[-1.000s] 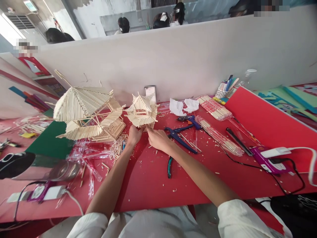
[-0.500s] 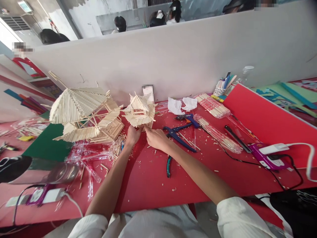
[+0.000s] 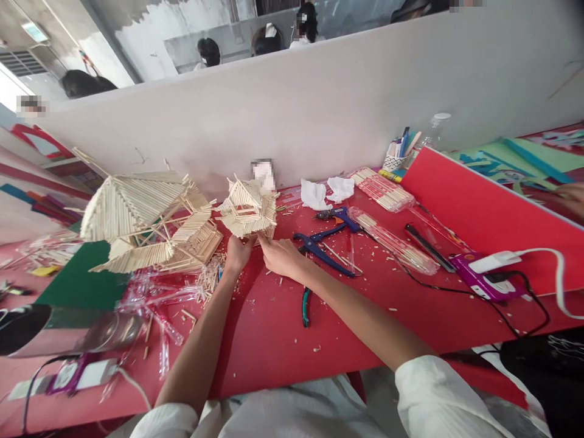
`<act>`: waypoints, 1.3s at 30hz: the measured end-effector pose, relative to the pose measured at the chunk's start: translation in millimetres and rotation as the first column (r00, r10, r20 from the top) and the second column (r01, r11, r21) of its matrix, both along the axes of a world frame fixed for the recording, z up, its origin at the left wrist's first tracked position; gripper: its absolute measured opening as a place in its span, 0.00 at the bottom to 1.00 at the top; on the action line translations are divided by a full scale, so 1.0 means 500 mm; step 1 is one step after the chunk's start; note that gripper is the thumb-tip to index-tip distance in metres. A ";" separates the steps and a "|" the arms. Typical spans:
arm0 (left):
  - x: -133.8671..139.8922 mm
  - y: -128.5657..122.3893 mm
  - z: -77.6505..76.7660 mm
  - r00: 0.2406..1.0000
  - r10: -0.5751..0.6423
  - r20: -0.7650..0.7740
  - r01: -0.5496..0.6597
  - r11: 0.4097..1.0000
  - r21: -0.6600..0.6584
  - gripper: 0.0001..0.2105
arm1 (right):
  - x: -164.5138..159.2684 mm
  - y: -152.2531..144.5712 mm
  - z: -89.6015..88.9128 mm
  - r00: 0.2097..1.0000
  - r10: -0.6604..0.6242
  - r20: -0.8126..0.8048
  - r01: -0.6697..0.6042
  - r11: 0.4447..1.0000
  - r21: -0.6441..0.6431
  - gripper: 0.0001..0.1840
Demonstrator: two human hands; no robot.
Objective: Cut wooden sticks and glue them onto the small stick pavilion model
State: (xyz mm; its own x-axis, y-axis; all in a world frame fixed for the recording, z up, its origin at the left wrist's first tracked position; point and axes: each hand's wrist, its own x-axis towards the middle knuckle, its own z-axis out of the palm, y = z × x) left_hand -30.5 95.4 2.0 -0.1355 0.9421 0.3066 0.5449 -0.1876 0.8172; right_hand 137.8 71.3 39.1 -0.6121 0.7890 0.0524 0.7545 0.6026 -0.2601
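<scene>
A small pavilion model of thin wooden sticks (image 3: 249,210) stands toward the back of the red table. My left hand (image 3: 238,252) is closed at its lower front edge, fingertips partly hidden beneath the stick roof. Close beside it, my right hand (image 3: 281,257) has its fingers curled, with the index finger and thumb at the same lower edge. Any small piece between the fingertips is too small to make out. To the left sits a larger stick pavilion (image 3: 137,213) with a broad sloped roof.
Right of my hands lie a blue cutter (image 3: 322,249), a glue gun (image 3: 342,216), pliers (image 3: 305,307) and bagged sticks (image 3: 392,240). Clear plastic wrappers (image 3: 150,298) and stick scraps litter the left. A grey partition (image 3: 296,109) backs the table. Another person's hand (image 3: 572,198) shows far right.
The view has shifted slightly, so the table things appear a little farther left. Both my hands stay at the small pavilion's lower edge. Another person's hand has appeared at the right edge.
</scene>
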 end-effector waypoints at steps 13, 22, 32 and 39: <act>-0.036 -0.101 0.032 0.997 -0.080 0.021 0.082 0.991 -0.107 0.16 | 0.043 -0.068 0.025 0.997 0.067 0.027 -0.066 0.997 -0.039 0.38; 0.007 -0.116 0.034 0.994 -0.109 -0.015 0.106 0.987 -0.119 0.12 | 0.044 -0.091 0.020 0.995 0.098 0.026 -0.098 0.995 0.026 0.39; 0.022 -0.116 0.006 0.998 -0.057 0.021 0.059 0.995 -0.077 0.14 | 0.058 -0.088 0.028 0.999 0.030 0.014 -0.030 0.999 -0.023 0.34; 0.012 -0.125 -0.007 0.974 -0.119 0.190 0.147 0.979 -0.138 0.15 | 0.178 -0.025 0.017 0.982 -0.188 0.013 0.187 0.980 0.068 0.33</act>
State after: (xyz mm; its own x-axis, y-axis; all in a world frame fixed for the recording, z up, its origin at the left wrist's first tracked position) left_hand -24.3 33.0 -1.7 -0.0457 0.9888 0.1419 0.3646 -0.1157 0.9239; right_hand 226.9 58.6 47.8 -0.4553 0.8849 0.0979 0.8601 0.4656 -0.2086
